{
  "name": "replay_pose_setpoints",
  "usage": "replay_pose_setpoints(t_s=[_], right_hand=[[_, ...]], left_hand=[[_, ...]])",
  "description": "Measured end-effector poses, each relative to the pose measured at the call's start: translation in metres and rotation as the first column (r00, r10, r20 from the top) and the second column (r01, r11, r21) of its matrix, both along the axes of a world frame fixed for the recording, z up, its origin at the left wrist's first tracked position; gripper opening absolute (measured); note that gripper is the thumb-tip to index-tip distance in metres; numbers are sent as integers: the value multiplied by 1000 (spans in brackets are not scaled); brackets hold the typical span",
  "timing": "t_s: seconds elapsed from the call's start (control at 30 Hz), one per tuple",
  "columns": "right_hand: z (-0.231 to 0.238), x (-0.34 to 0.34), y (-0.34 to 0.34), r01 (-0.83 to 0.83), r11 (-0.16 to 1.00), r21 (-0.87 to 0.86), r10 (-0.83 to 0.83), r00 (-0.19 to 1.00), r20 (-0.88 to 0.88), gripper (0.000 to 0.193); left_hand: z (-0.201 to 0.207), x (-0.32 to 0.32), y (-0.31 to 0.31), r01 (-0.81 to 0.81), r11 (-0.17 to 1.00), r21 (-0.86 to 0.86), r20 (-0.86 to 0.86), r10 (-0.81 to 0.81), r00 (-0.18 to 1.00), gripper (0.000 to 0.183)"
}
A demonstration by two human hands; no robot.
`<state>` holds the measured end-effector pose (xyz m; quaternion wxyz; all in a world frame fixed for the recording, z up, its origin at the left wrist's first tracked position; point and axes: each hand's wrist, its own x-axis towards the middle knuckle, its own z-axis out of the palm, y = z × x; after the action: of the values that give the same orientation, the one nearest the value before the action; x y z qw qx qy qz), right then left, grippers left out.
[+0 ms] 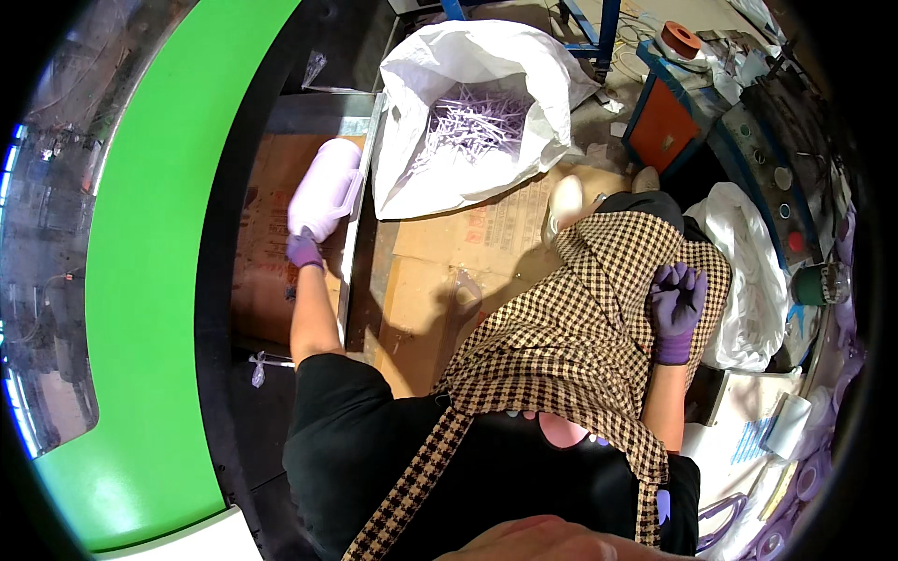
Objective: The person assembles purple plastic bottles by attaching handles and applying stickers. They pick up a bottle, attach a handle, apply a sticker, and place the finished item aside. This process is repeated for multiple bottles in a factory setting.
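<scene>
Left hand (303, 251) in grip on one lilac jug (322, 194), right hand (678, 304) free and half-curled, two white bags (398, 145) (745, 280) nearby

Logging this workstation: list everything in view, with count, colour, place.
Sack: 1, white, top centre
Strips: many, pale lilac, inside sack
Jug: 1, lilac, left of sack
Machine panel: 1, green, left
Cardboard: count unclear, brown, beneath jug and sack
Roll: 1, orange, upper right
Bag: 1, white, right
Moulded parts: several, lilac, lower right
Clutter: uncountable, mixed, right
Apron: 1, brown-cream check, on person
Left hand: 1, purple-gloved, on jug
Right hand: 1, purple-gloved, over apron
</scene>
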<state>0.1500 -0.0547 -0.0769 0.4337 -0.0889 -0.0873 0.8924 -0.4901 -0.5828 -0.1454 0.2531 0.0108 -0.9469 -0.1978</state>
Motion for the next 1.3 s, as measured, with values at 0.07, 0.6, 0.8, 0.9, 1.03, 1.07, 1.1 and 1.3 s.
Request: replay_pose_setpoints(t_s=[0.07, 0.6, 0.8, 0.9, 1.03, 1.07, 1.1, 1.3], right_hand=[[1, 6, -3, 33, 994, 104, -36, 999, 26, 35], [4, 1, -13, 49, 999, -24, -42, 972, 233, 31], [11, 2, -16, 68, 997, -35, -53, 943, 328, 25], [7, 2, -13, 111, 990, -84, -76, 934, 349, 23], [11, 2, -16, 135, 986, -93, -95, 933, 346, 22], [10, 3, -18, 145, 986, -85, -107, 929, 353, 23], [10, 3, -21, 145, 987, -73, -111, 929, 353, 24], [4, 0, -17, 50, 999, -18, -42, 951, 306, 28]], left_hand=[[36, 7, 52, 122, 992, -40, 8, -122, 993, 39], [62, 48, 184, 615, 778, -127, -225, -627, 746, 90], [109, -3, 260, 577, 666, -473, -88, -687, 721, 93], [106, -23, 270, 605, 683, -410, 267, -544, 796, 87], [127, -12, 312, 421, 676, -605, 387, -213, 897, 79], [125, -5, 312, 380, 696, -610, 328, -215, 920, 76], [121, 3, 309, 341, 713, -612, 267, -220, 938, 74], [73, -15, 222, 489, 780, -391, -138, -575, 806, 42]])
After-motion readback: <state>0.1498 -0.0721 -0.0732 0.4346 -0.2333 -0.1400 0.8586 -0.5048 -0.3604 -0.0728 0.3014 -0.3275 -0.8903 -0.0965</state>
